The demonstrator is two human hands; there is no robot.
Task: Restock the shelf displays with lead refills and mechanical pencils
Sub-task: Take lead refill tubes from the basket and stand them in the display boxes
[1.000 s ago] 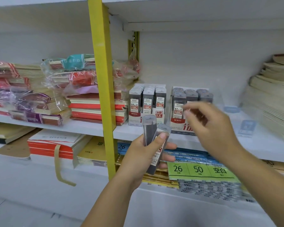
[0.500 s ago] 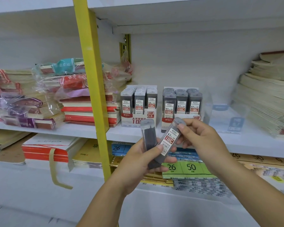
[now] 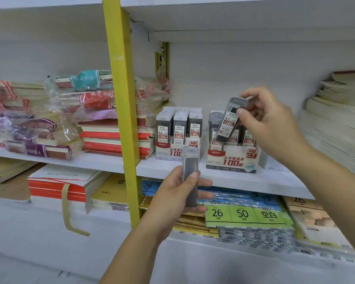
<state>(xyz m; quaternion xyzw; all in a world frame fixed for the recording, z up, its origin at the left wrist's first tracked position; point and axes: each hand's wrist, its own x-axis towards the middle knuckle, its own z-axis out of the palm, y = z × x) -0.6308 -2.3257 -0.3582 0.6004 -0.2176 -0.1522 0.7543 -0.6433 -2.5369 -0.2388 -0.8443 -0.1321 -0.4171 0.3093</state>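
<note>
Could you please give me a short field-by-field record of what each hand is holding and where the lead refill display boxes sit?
Right hand: pinches a 0.7 lead refill case, tilted, above the 0.7 display box
Left hand: holds a second refill case upright, label not visible
0.5 display box: stands left of the 0.7 box, three rows of cases
Shelf: white, carries both boxes
Notebook stacks: on the same shelf, either side

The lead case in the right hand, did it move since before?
Yes. The lead case, pinched by the right hand, rose from the left hand: it was by the bottom of the 0.7 display box, now it tilts before its rows.
</note>
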